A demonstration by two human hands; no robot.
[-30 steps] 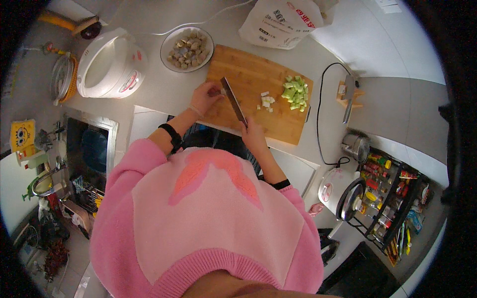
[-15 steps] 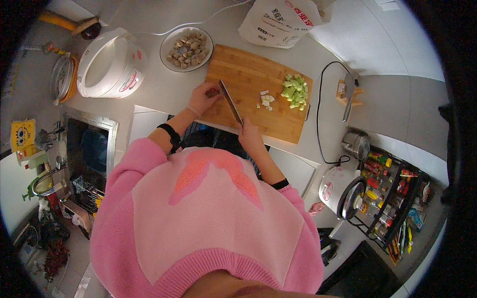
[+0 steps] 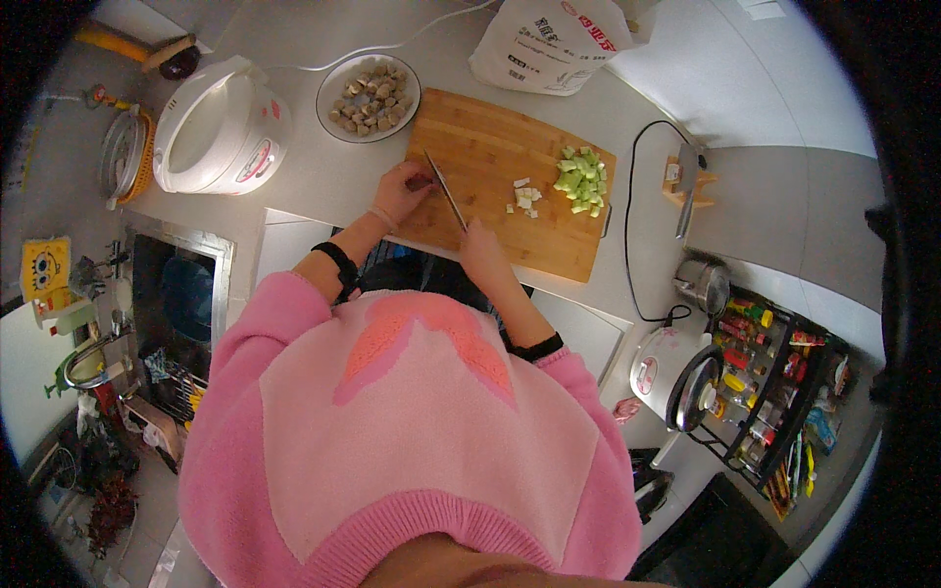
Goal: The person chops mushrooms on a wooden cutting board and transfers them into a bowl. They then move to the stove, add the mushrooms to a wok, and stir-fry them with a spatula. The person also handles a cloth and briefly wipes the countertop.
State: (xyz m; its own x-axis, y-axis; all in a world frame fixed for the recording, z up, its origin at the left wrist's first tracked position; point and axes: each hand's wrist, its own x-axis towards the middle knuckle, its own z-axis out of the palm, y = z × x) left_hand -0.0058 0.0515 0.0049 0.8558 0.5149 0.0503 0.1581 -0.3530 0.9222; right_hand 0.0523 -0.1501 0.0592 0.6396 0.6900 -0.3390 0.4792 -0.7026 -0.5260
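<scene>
My right hand [image 3: 485,257] is closed round the handle of a kitchen knife [image 3: 447,190], whose blade points away from me over the left part of a wooden cutting board [image 3: 475,127]. My left hand [image 3: 397,196] rests at the board's left edge, fingers bent in beside the blade. They press on something small and dark brownish that they mostly hide; I cannot make out its kind. Toward the board's right lie small white cubes [image 3: 525,199]. A pile of light green diced pieces [image 3: 581,182] sits further right.
Beyond the board's far left corner is a white bowl [image 3: 321,106] of greyish-brown chunks. An open white rice cooker [image 3: 225,147] stands left, a white sack [image 3: 544,49] at the back. On the right are a black cord [image 3: 627,235], a lidded cooker [image 3: 657,377] and a bottle rack [image 3: 765,382].
My right hand and the knife have shifted a little left, bringing the blade nearer to the left fingers. The left hand has barely moved. The diced piles and the bowl look the same.
</scene>
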